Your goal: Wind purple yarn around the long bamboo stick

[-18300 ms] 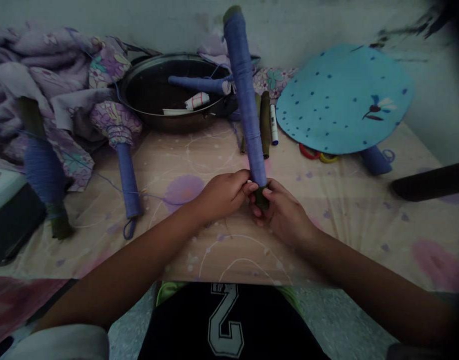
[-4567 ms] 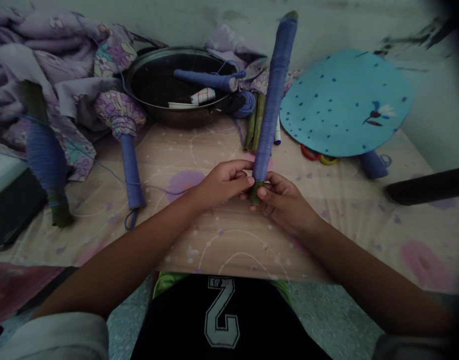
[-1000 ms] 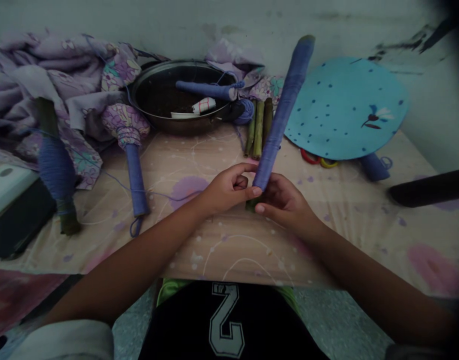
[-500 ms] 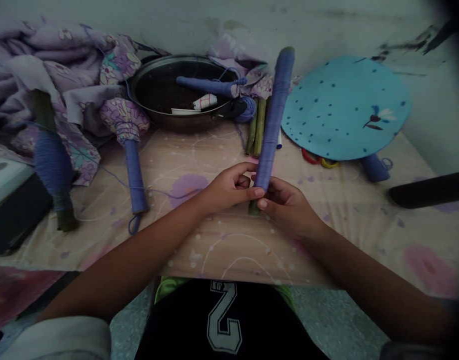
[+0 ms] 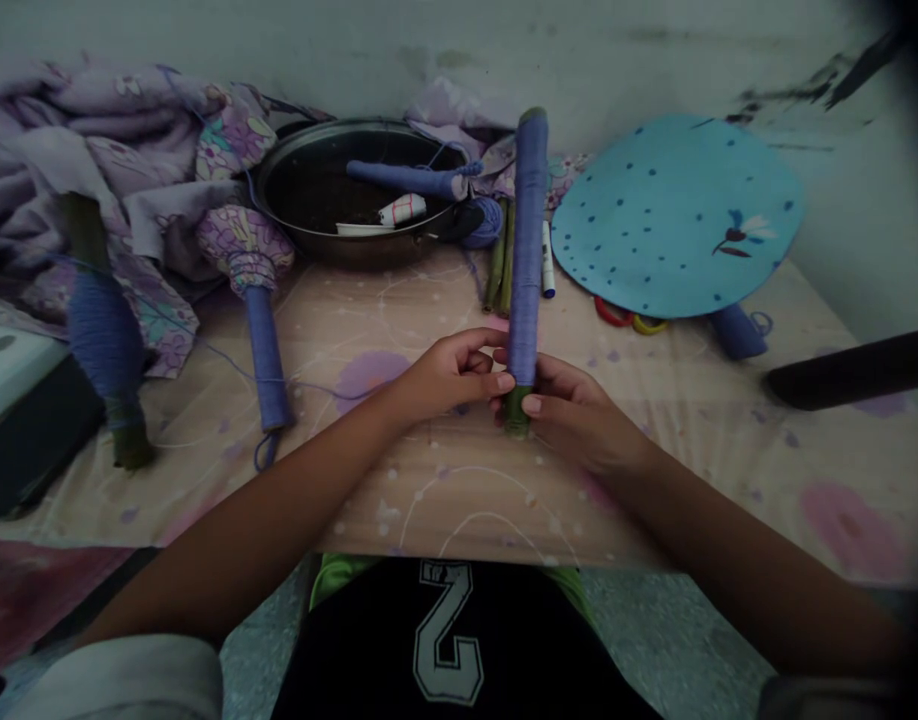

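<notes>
A green stick wrapped in purple yarn [image 5: 528,240] stands nearly upright between my hands, its bare green end lowest. My left hand [image 5: 459,375] pinches it from the left, thumb at the lower edge of the yarn. From the right, my right hand [image 5: 571,405] grips it near the bare end, thumb in front; the fingers behind are partly hidden. Left of my hands lies a purple-wrapped handle [image 5: 268,360] with a flowered fabric top and a yarn loop below. A yarn strand crosses it toward my left forearm. Further left is a stick with a thick yarn winding [image 5: 105,325].
At the back stands a dark pan [image 5: 309,235] holding another wrapped stick [image 5: 414,180]. Beside it lie a yarn ball [image 5: 485,222], green sticks [image 5: 496,275] and a marker [image 5: 547,262]. A blue round fan [image 5: 676,215] covers scissors at right. A black tube [image 5: 849,370] lies rightmost.
The wrapped stick has swung from a rightward lean to nearly upright, its top moving left. More of its bare green end shows. Both hands stay around its lower part.
</notes>
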A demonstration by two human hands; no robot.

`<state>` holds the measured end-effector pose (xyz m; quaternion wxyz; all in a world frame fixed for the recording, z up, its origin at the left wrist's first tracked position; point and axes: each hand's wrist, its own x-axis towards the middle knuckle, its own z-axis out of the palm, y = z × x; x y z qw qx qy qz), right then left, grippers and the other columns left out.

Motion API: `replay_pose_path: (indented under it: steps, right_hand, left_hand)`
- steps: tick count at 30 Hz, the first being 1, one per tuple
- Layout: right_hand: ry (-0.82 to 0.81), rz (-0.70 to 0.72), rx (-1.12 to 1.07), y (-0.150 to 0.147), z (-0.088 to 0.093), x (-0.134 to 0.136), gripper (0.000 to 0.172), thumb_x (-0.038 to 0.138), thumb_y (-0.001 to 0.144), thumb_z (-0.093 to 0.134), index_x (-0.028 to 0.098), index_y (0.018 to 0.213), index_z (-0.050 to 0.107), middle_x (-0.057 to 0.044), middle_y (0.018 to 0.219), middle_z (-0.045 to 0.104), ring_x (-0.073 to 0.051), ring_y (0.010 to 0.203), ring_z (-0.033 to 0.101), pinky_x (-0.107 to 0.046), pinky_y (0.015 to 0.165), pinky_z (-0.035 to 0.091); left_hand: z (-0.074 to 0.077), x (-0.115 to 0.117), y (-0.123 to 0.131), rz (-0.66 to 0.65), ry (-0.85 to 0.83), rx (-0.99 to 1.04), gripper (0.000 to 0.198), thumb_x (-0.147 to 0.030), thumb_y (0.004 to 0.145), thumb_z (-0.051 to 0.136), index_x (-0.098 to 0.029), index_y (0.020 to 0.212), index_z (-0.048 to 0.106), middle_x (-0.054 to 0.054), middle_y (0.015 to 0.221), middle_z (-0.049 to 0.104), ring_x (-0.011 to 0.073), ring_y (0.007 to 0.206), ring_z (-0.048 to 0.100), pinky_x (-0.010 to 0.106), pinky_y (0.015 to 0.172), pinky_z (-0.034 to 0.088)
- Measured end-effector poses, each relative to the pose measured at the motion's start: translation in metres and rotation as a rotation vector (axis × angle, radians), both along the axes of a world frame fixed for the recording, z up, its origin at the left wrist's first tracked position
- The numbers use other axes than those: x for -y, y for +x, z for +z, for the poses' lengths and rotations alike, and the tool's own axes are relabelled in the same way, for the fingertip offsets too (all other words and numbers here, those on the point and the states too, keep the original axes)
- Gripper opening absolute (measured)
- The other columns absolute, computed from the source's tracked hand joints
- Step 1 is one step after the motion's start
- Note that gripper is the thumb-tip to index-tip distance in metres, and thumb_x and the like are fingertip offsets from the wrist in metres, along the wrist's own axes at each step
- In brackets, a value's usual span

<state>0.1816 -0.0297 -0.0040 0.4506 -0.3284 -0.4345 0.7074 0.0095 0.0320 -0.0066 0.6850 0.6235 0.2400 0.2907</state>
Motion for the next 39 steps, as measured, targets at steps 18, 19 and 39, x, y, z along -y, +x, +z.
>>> replay_pose_path:
  steps: [18, 19, 39]
  right_hand:
    - [-0.038, -0.117, -0.037, -0.0047, -0.0019, -0.0053, 0.039, 0.017, 0.072, 0.07, 0.025, 0.109, 0.059, -0.001, 0.093, 0.063, -0.012, 0.08, 0.06, -0.027, 0.069, 0.052]
    - [-0.045, -0.116, -0.051, -0.0045, -0.0019, -0.0054, 0.039, 0.017, 0.072, 0.07, 0.025, 0.108, 0.059, -0.001, 0.092, 0.063, -0.012, 0.079, 0.06, -0.027, 0.069, 0.052]
    - [0.101, -0.019, 0.051, 0.0014, 0.001, -0.0029, 0.047, 0.017, 0.079, 0.061, 0.027, 0.124, 0.052, -0.002, 0.106, 0.061, -0.014, 0.091, 0.06, -0.03, 0.084, 0.046]
  left_hand:
    - [0.0071, 0.0006, -0.0027, 0.093, -0.012, -0.076, 0.059, -0.028, 0.072, 0.066, -0.01, 0.125, 0.046, -0.013, 0.046, 0.026, 0.0032, 0.041, 0.022, 0.016, 0.04, 0.019]
    - [0.0074, 0.0007, -0.0025, 0.1, -0.006, -0.084, 0.058, -0.028, 0.073, 0.066, -0.01, 0.125, 0.047, -0.013, 0.046, 0.026, 0.0033, 0.04, 0.022, 0.016, 0.04, 0.019]
    - [0.0069, 0.0038, -0.0017, 0.064, 0.165, -0.126, 0.066, -0.027, 0.076, 0.061, -0.009, 0.134, 0.035, -0.011, 0.051, 0.034, 0.004, 0.043, 0.029, 0.018, 0.044, 0.024]
